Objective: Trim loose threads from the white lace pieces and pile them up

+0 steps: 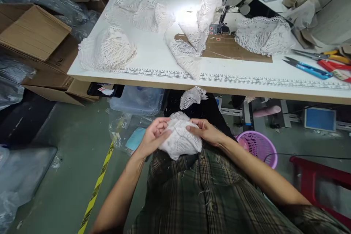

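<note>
A bunched piece of white lace fabric (182,139) rests over my lap, below the table edge. My left hand (157,133) grips its left side, thumb on top and fingers curled. On the opposite side, my right hand (204,131) pinches the lace between thumb and fingers. Just beyond, a smaller lace scrap (193,97) lies on my dark trousers. A lace strip (189,44) is draped on the table to the left of the sewing machine's needle area (221,27). What lies under the bunched lace is hidden.
The white table (153,56) carries a lace pile (106,49), more lace (145,12), lace right of the needle (264,36) and blue snips (307,67). Cardboard boxes (35,36) stand left. A purple basket (259,148) and red stool (315,175) are on the right.
</note>
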A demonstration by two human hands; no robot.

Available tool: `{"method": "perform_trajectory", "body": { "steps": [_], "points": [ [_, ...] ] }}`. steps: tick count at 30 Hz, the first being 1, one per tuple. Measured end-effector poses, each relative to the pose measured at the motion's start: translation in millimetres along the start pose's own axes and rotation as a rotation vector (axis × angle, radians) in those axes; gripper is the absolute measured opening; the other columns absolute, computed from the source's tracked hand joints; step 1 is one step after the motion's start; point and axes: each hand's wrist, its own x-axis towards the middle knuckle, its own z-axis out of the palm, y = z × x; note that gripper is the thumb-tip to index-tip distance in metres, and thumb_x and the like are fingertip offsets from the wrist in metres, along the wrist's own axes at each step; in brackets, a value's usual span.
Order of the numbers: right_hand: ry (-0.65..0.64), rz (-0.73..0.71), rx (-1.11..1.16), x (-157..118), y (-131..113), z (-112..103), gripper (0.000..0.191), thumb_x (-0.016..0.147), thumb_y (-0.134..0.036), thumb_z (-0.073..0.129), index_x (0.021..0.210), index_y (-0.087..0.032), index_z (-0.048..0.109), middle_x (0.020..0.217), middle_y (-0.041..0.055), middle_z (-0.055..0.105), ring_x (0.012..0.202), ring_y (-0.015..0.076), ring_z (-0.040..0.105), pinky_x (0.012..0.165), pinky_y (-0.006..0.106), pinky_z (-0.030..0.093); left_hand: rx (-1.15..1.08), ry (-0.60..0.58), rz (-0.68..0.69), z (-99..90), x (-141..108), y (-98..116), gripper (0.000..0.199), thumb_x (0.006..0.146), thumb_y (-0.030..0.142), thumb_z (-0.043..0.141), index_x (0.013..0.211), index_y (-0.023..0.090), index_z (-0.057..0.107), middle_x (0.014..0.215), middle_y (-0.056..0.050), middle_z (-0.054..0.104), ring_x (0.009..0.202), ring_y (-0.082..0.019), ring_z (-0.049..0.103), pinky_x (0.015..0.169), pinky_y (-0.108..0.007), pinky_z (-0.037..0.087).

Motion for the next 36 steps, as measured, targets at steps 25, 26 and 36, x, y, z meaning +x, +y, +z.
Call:
{"method": "perform_trajectory", "body": {
  "steps": [25, 26, 36],
  "points": [
    [0.527, -0.105, -0.180, 17, 34, -41, 0.024, 0.078, -0.015, 0.061, 0.101, -0.016, 0.068, 0.100, 0.0112, 0.072, 0.095, 0.0210, 0.069, 0.088, 0.038, 0.055, 0.858, 0.048, 0.275, 14.0, 64, -19, 0.044, 0.086, 0.042, 0.063, 0.123, 0.018, 0.058, 0.120, -0.012, 0.062, 0.113, -0.028, 0.060, 0.098, -0.042, 0.048],
    [0.540, -0.139, -0.209, 12, 26, -42, 0.023, 0.080, -0.016, 0.059, 0.102, -0.016, 0.068, 0.101, 0.0110, 0.072, 0.097, 0.0210, 0.068, 0.089, 0.037, 0.054, 0.826, 0.066, 0.287, 13.6, 65, -18, 0.045, 0.085, 0.042, 0.063, 0.124, 0.018, 0.057, 0.121, -0.012, 0.062, 0.112, -0.027, 0.060, 0.097, -0.042, 0.048],
    [1.090, -0.938, -1.110, -67, -102, -78, 0.023, 0.089, -0.023, 0.053, 0.106, -0.018, 0.068, 0.093, 0.0095, 0.072, 0.079, 0.0210, 0.067, 0.075, 0.038, 0.055, 0.459, 0.232, 0.418, 30.8, 95, 23, 0.062, 0.071, 0.053, 0.075, 0.119, 0.019, 0.056, 0.118, -0.012, 0.065, 0.112, -0.029, 0.060, 0.099, -0.044, 0.045]
  ]
}}
